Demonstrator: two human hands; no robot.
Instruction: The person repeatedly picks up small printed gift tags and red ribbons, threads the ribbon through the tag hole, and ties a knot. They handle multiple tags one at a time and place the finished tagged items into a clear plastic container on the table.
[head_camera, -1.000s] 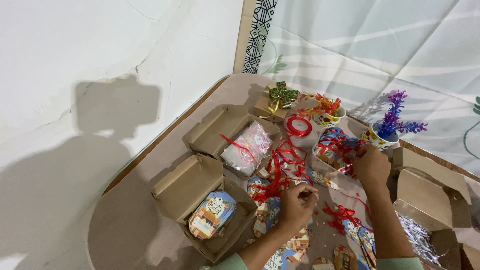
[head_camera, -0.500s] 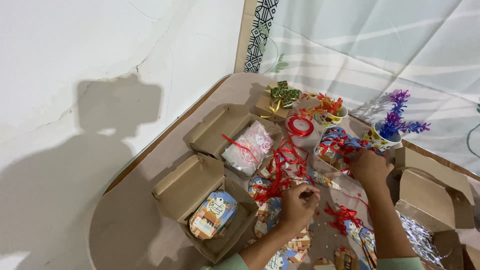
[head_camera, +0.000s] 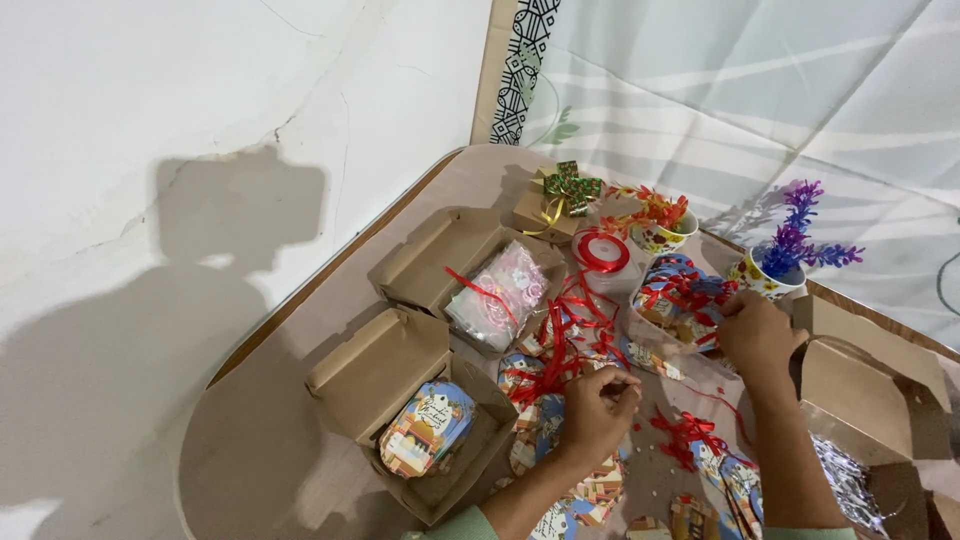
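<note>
The table (head_camera: 300, 470) carries two open brown boxes: one (head_camera: 385, 375) at 8 o'clock holding a patterned oval tag, one (head_camera: 440, 260) at 11 o'clock. The right hand (head_camera: 757, 335), at 2 o'clock, has its grip closed on a clear bag of tags (head_camera: 672, 305). The left hand (head_camera: 597, 408), centre, pinches red ribbon (head_camera: 560, 345) narrowly.

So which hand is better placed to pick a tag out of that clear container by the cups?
Probably the right hand: it rests at the clear container of colourful tags. The left hand is nearer the person, pinching red ribbon.
</note>
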